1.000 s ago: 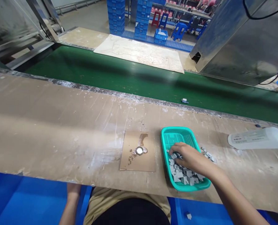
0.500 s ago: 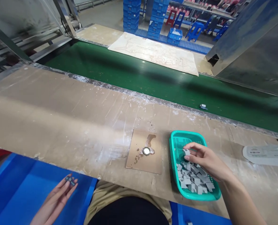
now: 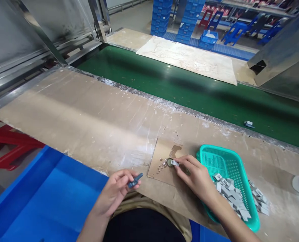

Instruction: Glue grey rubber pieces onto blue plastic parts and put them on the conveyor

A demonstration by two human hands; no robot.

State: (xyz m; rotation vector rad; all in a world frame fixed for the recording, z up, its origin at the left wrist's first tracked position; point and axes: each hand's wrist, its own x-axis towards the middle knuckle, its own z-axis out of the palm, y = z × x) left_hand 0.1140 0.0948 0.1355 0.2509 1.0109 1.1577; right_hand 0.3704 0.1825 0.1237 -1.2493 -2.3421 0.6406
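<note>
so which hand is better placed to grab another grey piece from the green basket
Right. The right hand lies beside the green basket of grey pieces, though it pinches one at the small cap. The left hand is farther away, holding a dark blue part.

Both hands have left their earlier spots

The right hand [image 3: 198, 178] has come out of the teal basket [image 3: 230, 168] and now presses a small grey piece [image 3: 175, 163] against the round cap [image 3: 169, 162] just left of it. The left hand [image 3: 115, 193] has risen from below the bench edge, pinching a dark blue part [image 3: 135, 180].
</note>
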